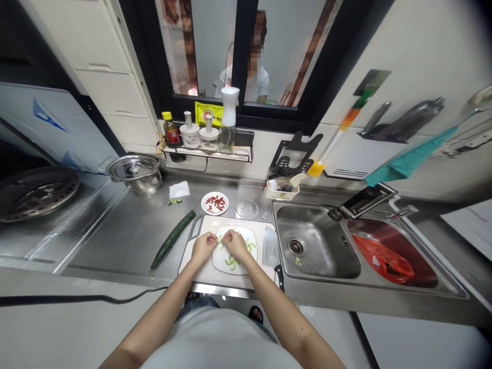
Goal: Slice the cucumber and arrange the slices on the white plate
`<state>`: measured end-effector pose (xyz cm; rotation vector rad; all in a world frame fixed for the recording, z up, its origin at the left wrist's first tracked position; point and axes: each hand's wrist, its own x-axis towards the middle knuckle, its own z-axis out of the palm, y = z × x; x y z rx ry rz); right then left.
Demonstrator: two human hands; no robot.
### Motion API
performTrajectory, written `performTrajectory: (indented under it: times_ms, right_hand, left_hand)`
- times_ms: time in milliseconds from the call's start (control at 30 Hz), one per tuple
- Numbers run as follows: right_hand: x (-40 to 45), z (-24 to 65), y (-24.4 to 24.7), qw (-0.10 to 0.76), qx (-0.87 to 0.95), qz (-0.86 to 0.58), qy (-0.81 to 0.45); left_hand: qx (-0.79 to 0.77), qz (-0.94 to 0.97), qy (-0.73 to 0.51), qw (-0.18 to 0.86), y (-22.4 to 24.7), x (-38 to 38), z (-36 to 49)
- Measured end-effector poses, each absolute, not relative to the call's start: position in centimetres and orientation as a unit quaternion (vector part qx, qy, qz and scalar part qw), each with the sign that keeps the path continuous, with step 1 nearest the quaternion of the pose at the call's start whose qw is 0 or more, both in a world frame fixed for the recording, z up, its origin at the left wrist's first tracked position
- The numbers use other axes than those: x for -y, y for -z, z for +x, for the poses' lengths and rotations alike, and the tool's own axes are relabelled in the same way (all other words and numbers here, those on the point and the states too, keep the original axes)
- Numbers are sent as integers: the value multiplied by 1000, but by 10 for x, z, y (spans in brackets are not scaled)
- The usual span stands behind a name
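Note:
My left hand [204, 246] and my right hand [233, 242] are close together over the upper left of a white square plate [221, 267]. The fingers of both are pinched near a green cucumber slice [220, 240]; what lies between the fingertips is too small to make out. Curved cucumber slices form a pinwheel [232, 262] on the plate, with more slices [250, 246] at its right. Under the plate is a cutting board [207, 279]. A knife [271, 246] lies along the board's right side. Left of the board rests a long cucumber [172, 240].
Behind the board stand a small plate of red pieces [214, 203] and a clear round lid [246, 208]. A lidded steel pot [140, 174] is at the back left. To the right is a double sink [319, 241] with a red bag [386, 260]. A person shows in the window.

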<state>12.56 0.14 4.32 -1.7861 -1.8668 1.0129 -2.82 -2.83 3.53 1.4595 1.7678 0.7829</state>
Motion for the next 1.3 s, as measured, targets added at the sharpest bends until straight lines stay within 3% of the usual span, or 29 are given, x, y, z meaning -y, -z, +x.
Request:
performTrajectory:
  times_ms: [533, 867, 1300]
  right_hand:
    - [-3, 119, -45, 69, 686, -662, -294]
    - [-3, 118, -43, 51, 706, -656, -264]
    - [-1, 117, -43, 50, 710, -655, -253]
  left_hand:
    - [-695, 645, -208, 242, -30, 28, -24]
    - [-598, 770, -201, 101, -28, 45, -24]
    - [-553, 805, -202, 75, -25, 51, -26]
